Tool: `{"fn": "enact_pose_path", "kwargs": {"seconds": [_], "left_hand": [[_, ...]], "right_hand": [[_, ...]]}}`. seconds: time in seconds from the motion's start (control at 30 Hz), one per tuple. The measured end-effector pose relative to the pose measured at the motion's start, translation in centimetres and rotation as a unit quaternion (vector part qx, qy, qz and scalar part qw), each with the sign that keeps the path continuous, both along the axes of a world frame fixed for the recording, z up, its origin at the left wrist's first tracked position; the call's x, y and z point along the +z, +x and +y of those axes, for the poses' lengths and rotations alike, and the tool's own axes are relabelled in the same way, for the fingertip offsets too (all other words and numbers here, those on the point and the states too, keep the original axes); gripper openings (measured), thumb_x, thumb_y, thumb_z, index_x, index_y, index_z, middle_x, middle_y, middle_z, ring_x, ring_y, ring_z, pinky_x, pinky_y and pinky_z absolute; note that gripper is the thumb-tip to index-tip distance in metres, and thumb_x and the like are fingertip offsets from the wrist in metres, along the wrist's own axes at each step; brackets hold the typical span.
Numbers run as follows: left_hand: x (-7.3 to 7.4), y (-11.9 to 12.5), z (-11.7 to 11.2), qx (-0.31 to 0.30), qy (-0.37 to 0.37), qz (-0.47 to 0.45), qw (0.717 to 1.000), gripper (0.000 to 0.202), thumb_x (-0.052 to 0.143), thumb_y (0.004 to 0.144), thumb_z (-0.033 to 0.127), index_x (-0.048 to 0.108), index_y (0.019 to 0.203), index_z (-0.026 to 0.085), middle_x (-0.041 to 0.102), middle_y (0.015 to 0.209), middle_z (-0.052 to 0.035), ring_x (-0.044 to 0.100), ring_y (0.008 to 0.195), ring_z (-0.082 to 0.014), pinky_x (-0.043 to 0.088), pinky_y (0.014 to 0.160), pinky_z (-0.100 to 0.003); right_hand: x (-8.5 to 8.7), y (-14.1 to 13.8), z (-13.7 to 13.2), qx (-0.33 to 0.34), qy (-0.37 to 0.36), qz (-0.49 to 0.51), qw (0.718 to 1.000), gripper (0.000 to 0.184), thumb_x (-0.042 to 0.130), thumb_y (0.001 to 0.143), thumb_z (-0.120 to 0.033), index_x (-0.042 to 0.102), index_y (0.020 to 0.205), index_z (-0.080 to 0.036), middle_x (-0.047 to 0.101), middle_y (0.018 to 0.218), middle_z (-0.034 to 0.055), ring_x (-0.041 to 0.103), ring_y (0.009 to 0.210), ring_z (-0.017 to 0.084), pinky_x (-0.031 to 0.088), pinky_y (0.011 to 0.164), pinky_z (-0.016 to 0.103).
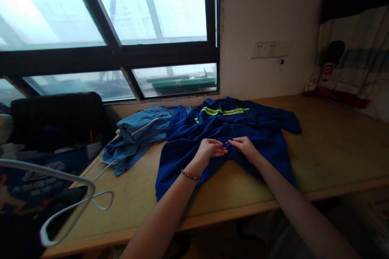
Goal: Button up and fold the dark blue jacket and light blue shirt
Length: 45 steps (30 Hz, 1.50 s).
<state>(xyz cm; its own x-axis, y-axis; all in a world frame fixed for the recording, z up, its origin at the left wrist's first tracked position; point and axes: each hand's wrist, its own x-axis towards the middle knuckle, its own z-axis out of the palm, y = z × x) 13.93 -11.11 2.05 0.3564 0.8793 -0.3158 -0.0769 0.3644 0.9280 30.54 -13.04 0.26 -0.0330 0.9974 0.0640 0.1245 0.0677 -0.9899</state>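
A dark blue work shirt [258,129] with yellow-green reflective stripes lies spread on the wooden table [334,149], its collar toward the window. Both hands are at the lower middle of its front, close together. My left hand [210,148], with a braided band at the wrist, pinches the shirt's front edge. Opposite it, my right hand [244,147] grips the other side of the front edge between thumb and fingers. A small pale spot shows between the fingertips, too small to make out. Left of the shirt lies a crumpled lighter blue denim garment [142,129].
A white cable [91,186] loops over the table's left end. Beyond that stand a black chair back [57,117] and a blue printed bag [45,174]. The window [164,8] and a wall socket strip [270,49] are behind the table. A curtain [355,56] hangs at right.
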Motion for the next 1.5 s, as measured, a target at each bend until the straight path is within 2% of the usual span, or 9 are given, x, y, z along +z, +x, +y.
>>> {"fn": "enact_pose_path", "kwargs": {"seconds": [0.1,0.33,0.6,0.73,0.83,1.0,1.2,1.37,1.5], "left_hand": [[-0.5,0.2,-0.1,-0.006,0.008,0.016,1.000,0.010,0.061,0.067,0.012,0.056,0.074,0.008,0.066,0.070,-0.0137,0.065,0.064,-0.0206,0.053,0.056,-0.025],[-0.9,0.3,-0.1,0.002,0.004,0.025,1.000,0.009,0.060,0.069,0.014,0.057,0.075,0.008,0.065,0.067,-0.0117,0.064,0.062,-0.0171,0.053,0.057,-0.024],[-1.1,0.2,0.0,-0.017,-0.003,0.009,1.000,0.010,0.060,0.067,0.012,0.057,0.075,0.008,0.066,0.069,-0.0126,0.065,0.066,-0.0193,0.053,0.060,-0.026],[-1.1,0.2,0.0,-0.008,0.002,0.006,1.000,0.009,0.061,0.068,0.012,0.056,0.074,0.008,0.066,0.068,-0.0125,0.065,0.064,-0.0192,0.053,0.057,-0.025],[-1.1,0.2,0.1,0.003,0.005,0.009,1.000,0.009,0.061,0.068,0.013,0.057,0.073,0.007,0.065,0.066,-0.0121,0.065,0.063,-0.0184,0.053,0.056,-0.024],[-0.9,0.3,-0.1,0.013,0.017,0.010,1.000,0.008,0.061,0.068,0.012,0.058,0.073,0.007,0.065,0.064,-0.0112,0.064,0.061,-0.0175,0.053,0.056,-0.024],[-1.0,0.3,-0.3,-0.001,0.019,0.021,1.000,0.010,0.063,0.068,0.015,0.059,0.073,0.007,0.065,0.064,-0.0108,0.064,0.060,-0.0169,0.053,0.058,-0.024],[-1.5,0.5,0.0,-0.012,0.030,0.026,0.999,0.031,0.060,0.071,0.038,0.059,0.070,0.007,0.065,0.065,-0.0111,0.063,0.057,-0.0154,0.052,0.054,-0.023],[-1.9,0.8,0.1,0.010,0.041,0.065,0.997,0.030,0.068,0.064,0.036,0.056,0.068,0.009,0.060,0.056,-0.0053,0.060,0.050,-0.0126,0.051,0.049,-0.022]], "right_hand": [[0.4,-0.1,-0.2,-0.026,0.023,0.017,0.999,0.033,0.060,0.065,-0.043,0.068,0.072,-0.011,0.050,0.046,-0.0033,0.037,0.042,0.006,0.024,0.041,0.021],[-1.0,0.3,0.5,0.029,-0.016,-0.018,0.999,0.028,0.067,0.057,-0.040,0.066,0.063,-0.013,0.061,0.057,0.0010,0.048,0.048,0.010,0.032,0.046,0.021],[-1.3,0.5,0.7,0.017,-0.037,-0.023,0.999,0.032,0.063,0.062,-0.044,0.068,0.065,-0.012,0.046,0.039,-0.0043,0.034,0.035,0.005,0.020,0.037,0.020],[-1.1,0.4,0.7,-0.001,-0.049,-0.009,0.999,0.034,0.061,0.064,-0.045,0.068,0.064,-0.012,0.053,0.043,-0.0009,0.041,0.039,0.007,0.026,0.038,0.019],[-0.9,0.3,0.7,0.004,-0.090,0.059,0.994,0.037,0.054,0.069,-0.045,0.067,0.062,-0.012,0.061,0.054,0.0043,0.051,0.047,0.009,0.032,0.041,0.018],[-0.8,0.3,0.4,0.018,-0.115,0.091,0.989,0.027,0.053,0.069,-0.036,0.066,0.062,-0.013,0.066,0.062,0.0072,0.059,0.056,0.013,0.036,0.046,0.019],[-1.0,0.3,0.4,0.018,-0.048,-0.011,0.999,0.023,0.064,0.060,-0.034,0.068,0.066,-0.012,0.066,0.060,0.0059,0.057,0.054,0.012,0.036,0.045,0.020],[-1.4,0.0,0.6,0.003,0.025,-0.078,0.997,0.022,0.066,0.059,-0.036,0.067,0.062,-0.014,0.064,0.054,0.0032,0.056,0.051,0.014,0.041,0.052,0.025],[-1.6,-0.6,0.1,-0.031,0.128,-0.240,0.962,0.014,0.062,0.064,-0.032,0.064,0.059,-0.019,0.064,0.058,0.0024,0.057,0.056,0.015,0.038,0.055,0.025]]}}
